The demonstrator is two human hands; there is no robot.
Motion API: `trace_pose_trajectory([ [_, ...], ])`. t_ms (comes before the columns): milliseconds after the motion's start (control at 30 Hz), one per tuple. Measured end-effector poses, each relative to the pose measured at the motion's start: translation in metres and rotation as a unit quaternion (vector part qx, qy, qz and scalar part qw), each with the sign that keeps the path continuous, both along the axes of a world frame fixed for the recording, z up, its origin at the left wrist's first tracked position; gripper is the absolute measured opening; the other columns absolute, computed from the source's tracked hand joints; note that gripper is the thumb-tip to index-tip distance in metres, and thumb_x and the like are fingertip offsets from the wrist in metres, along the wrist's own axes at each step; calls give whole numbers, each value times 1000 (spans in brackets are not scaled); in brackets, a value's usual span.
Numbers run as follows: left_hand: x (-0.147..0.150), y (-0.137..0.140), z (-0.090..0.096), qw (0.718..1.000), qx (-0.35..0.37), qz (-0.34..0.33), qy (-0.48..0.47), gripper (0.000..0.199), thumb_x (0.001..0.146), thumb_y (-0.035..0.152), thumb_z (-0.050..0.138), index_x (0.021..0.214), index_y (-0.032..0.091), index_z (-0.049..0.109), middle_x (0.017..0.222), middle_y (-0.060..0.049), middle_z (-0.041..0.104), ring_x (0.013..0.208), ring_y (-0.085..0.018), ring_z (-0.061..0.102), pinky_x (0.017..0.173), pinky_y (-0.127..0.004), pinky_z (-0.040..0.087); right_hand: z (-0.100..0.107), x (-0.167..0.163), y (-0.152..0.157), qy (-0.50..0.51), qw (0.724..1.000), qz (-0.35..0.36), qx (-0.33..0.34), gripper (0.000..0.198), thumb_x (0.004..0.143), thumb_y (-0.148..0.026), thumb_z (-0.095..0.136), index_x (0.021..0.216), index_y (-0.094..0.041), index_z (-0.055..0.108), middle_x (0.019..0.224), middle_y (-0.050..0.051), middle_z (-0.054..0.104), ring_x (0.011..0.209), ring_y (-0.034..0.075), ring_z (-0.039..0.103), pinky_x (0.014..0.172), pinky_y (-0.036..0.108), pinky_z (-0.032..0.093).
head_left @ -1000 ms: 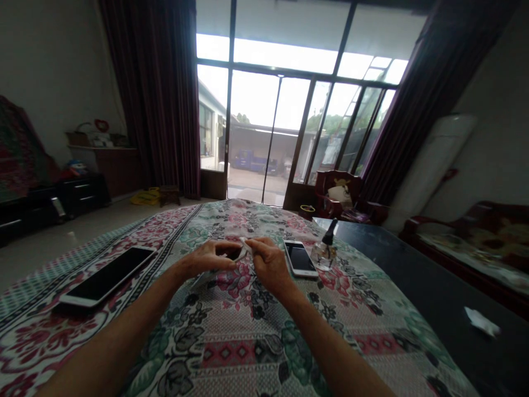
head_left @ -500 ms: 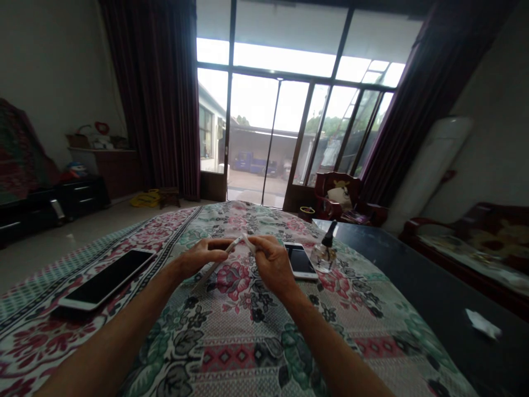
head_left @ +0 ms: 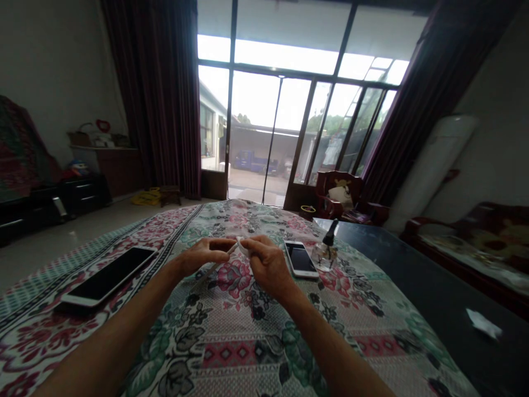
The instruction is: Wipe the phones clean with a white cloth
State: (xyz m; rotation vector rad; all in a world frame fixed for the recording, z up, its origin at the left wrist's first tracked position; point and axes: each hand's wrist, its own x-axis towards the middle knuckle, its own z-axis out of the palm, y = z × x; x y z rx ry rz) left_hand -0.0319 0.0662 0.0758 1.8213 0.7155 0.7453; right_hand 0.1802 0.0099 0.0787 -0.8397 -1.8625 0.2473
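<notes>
My left hand (head_left: pixel 202 256) is closed around a slim white stick (head_left: pixel 233 249), whose far end points up toward my other hand. A thin pale length runs below the fingers toward the cloth; its exact kind is unclear. My right hand (head_left: pixel 266 264) pinches a small piece of white tissue (head_left: pixel 243 248) against the stick's far end. Just right of that hand, a white-framed smartphone (head_left: pixel 301 259) lies face up. Beside it stands a clear bottle (head_left: pixel 325 257) with a black top. Left of my left forearm rests a larger white-edged tablet or phone (head_left: pixel 109 275), its screen dark.
A flowered cloth (head_left: pixel 235 358) covers the table under my hands. To the right is a dark tabletop (head_left: pixel 413 286) with a crumpled white tissue (head_left: pixel 483 323) on it. Beyond stand a wooden armchair (head_left: pixel 336 190) and glass doors (head_left: pixel 252 138).
My right hand and the tissue have shifted slightly left, closer to my left hand along the stick. My left hand stays nearly in place, still holding it.
</notes>
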Motion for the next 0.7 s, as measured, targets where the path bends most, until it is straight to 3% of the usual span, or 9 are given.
trace_pose_trajectory([
  [333, 5, -3, -1, 999, -35, -29, 8, 55, 73, 35, 66, 127, 24, 63, 121, -3, 70, 115, -28, 60, 104, -41, 41, -10, 13, 14, -12, 999, -32, -22, 45, 72, 1, 43, 98, -23, 72, 95, 5, 68, 92, 17, 62, 83, 33, 50],
  [700, 5, -4, 7, 994, 26, 63, 83, 45, 73, 42, 65, 113, 23, 71, 123, -4, 69, 118, -31, 58, 106, -43, 39, -7, 5, 7, -27, 999, -23, -29, 49, 73, 2, 44, 103, -25, 72, 98, 4, 69, 94, 17, 62, 85, 33, 50],
])
